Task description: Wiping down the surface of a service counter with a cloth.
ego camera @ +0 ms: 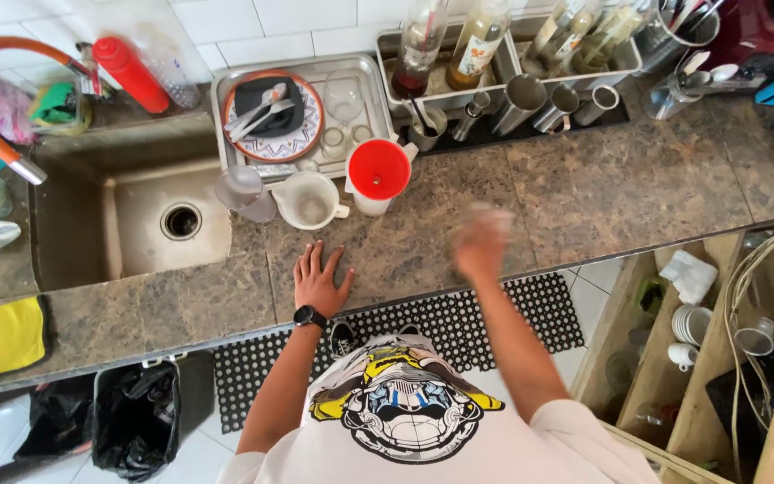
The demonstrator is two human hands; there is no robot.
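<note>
1. At the near edge of the table (620, 188), above a black perforated floor mat (548, 309), the person is pressing the left hand (318, 280) flat on the stone. Its grip is released, with the fingers spread and holding nothing.
2. Just beyond, the right hand (481, 240) is showing only as a blur over bare stone, and whether its grip is clenched or released cannot be told. The step in hand is looking like a pass across the surface, with the left hand bracing.
3. Farther back, a white jug (309, 201) and a red funnel (378, 168) are standing side by side, near both hands. Any reach that way is calling for a slow, steady hand, since the funnel is sitting high on its cup.
4. Beyond them, a metal tray (385, 81) is holding a plate and glasses, and the sink (73, 224) is lying to the left.
</note>
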